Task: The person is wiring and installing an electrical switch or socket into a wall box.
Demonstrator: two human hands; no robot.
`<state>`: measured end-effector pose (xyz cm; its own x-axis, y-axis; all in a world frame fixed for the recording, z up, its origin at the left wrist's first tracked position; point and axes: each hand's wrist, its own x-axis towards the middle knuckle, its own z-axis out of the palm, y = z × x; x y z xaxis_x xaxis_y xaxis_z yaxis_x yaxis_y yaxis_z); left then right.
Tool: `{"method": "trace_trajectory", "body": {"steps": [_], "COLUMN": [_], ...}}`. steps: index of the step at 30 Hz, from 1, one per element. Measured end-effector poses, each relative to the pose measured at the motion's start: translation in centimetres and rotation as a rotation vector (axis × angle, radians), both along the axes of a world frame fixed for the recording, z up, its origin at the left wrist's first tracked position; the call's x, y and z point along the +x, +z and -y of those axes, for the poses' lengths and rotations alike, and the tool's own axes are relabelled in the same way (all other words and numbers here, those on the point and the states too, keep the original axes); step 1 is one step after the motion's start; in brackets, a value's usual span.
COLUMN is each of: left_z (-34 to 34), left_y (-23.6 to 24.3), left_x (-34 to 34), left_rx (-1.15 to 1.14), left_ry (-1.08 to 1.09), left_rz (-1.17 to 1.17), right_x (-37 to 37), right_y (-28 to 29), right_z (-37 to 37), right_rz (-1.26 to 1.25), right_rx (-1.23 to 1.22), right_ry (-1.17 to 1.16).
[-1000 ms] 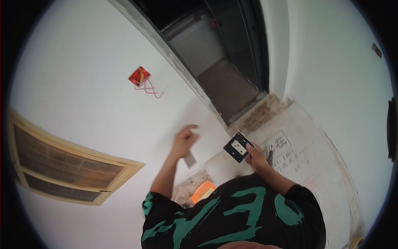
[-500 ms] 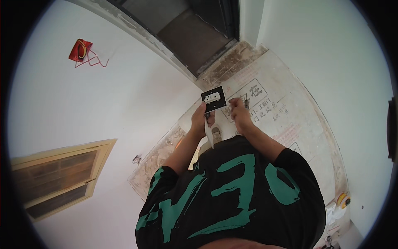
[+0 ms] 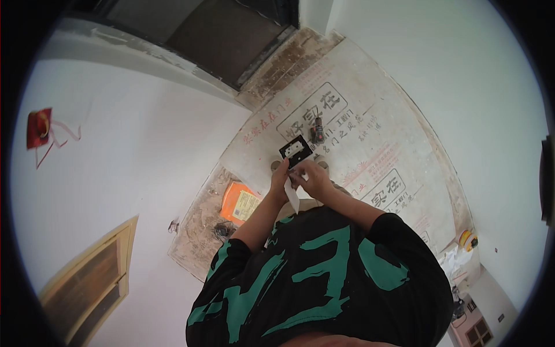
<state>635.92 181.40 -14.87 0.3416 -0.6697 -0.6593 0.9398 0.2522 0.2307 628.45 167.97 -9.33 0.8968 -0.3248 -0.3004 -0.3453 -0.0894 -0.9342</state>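
Note:
My left hand (image 3: 280, 182) is closed around the edge of a square wall socket (image 3: 296, 151), its black back turned up with a white block in the middle. Below it, a thin white plate (image 3: 293, 198) hangs from the same hand toward my shirt. Close against the left fingers is my right hand (image 3: 315, 178), just under the socket. Its fingers are pinched together, and whatever is between them is hidden. Both hands are in front of my belly, above the floor.
On the floor lies a cordless drill (image 3: 317, 133) beyond my hands; an orange box (image 3: 234, 201) sits left, beside a dark tangled thing (image 3: 223, 230). A red wall box (image 3: 38, 130) with loose wires is at far left. A yellow round thing (image 3: 467, 240) lies at right.
My view has shifted, uncovering the drill and the orange box. The right hand has moved in from beside the socket to meet the left fingers beneath it. The socket is tilted differently.

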Motion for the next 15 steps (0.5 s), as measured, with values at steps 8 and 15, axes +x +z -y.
{"method": "trace_trajectory", "body": {"steps": [8,15], "left_z": [2.2,-3.8], "left_y": [-8.7,-17.1], "left_x": [-3.0,0.4], "left_rx": [0.146,0.299], "left_ry": [0.123,-0.202], "left_rz": [-0.308,-0.137], "right_x": [0.2,-1.3], "right_y": [-4.9,-29.5], "right_z": [1.6,2.9], "right_rz": [0.399,-0.265], "right_rx": [-0.736,-0.176], "right_ry": [0.246,-0.468]}}
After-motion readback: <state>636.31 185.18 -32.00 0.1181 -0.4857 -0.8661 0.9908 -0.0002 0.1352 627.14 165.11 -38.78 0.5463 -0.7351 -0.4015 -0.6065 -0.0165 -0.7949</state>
